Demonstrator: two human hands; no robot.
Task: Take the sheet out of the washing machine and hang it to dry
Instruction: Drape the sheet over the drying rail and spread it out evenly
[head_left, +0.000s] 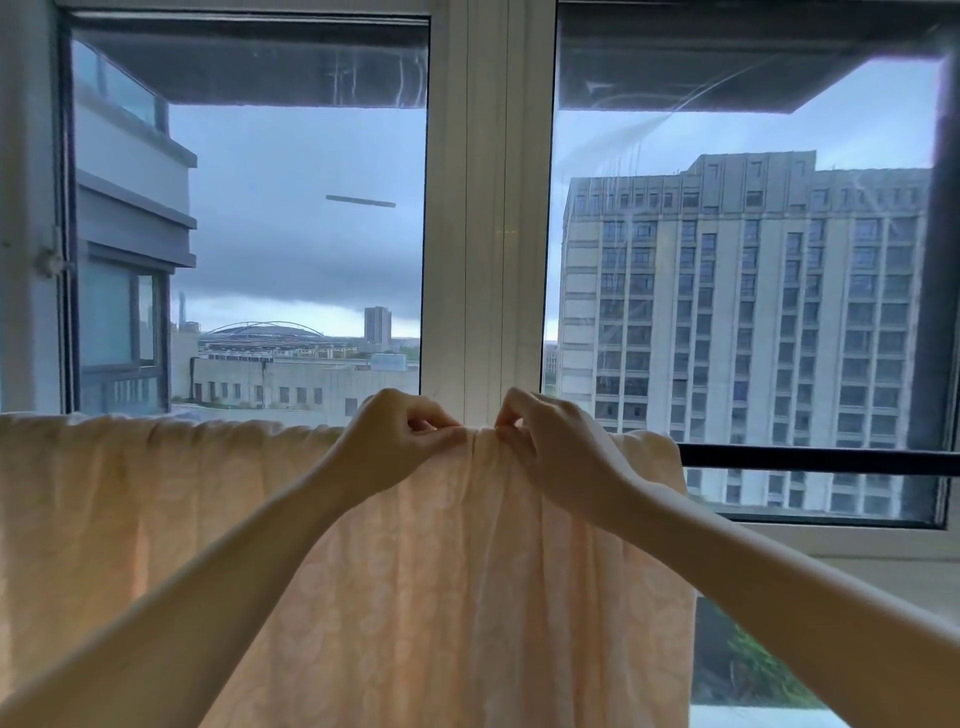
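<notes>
Both arms are up in front of the window, and the pale peach, faintly patterned fabric sheet (405, 582) is draped over the black horizontal rail (810, 460). Its top fold runs left to right along that rail, so the long axis lies level across the view, and the cloth falls straight down from it toward the bottom of the picture.

The left hand (397, 434) has its fingers curled, thumb against fingertips, pinching the top fold just left of centre. The right hand (548, 441) is just beside it, pinching the same fold in the same way. The two hands are near each other but not touching, and the cloth bunches into vertical pleats in the short stretch between them.

To the left the sheet carries on along the rail, its top edge gently rippled, and runs out of view at the frame's edge. To the right its side edge hangs down just past the right wrist, and beyond it the rail is bare.

Behind sits the white window frame post (488, 208), with a tall grey many-windowed building (743, 322) through the right pane and dark cloudy sky through the left.
</notes>
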